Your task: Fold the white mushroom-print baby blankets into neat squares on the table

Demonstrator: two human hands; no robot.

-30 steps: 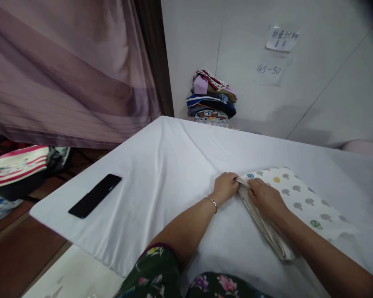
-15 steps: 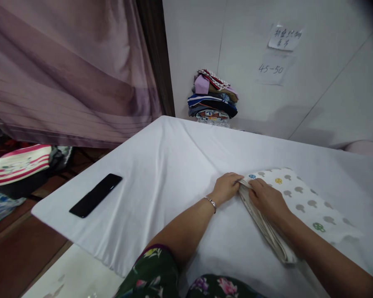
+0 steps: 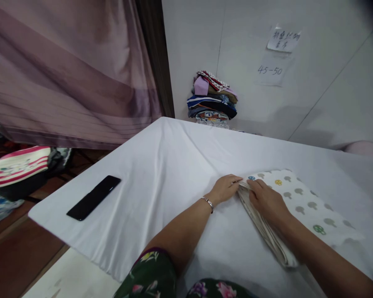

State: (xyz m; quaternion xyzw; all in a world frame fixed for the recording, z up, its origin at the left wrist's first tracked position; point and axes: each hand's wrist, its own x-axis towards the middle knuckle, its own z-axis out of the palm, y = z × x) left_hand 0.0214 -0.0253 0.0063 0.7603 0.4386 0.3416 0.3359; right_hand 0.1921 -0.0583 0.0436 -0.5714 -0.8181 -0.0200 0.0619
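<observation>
A folded white cloth (image 3: 304, 198) printed with grey, yellow, blue and green mushrooms lies on the right part of the table, its stacked layers showing along the near left edge. My left hand (image 3: 226, 188), with a bracelet at the wrist, pinches the cloth's far left corner. Just right of it, my right hand (image 3: 269, 203) is closed over the same edge, its thumb side near the corner. Some of the right hand's fingertips are hidden, and its forearm crosses over part of the cloth.
A white sheet covers the table (image 3: 174, 174). On its left lies a black phone (image 3: 94, 198). Behind the far edge stands a pile of folded textiles (image 3: 211, 99) against the wall. A pink curtain (image 3: 74, 74) hangs at left, above a striped cloth (image 3: 18, 165).
Both hands stay at the same corner of the cloth, with only slight finger movement. The view has shifted a little.
</observation>
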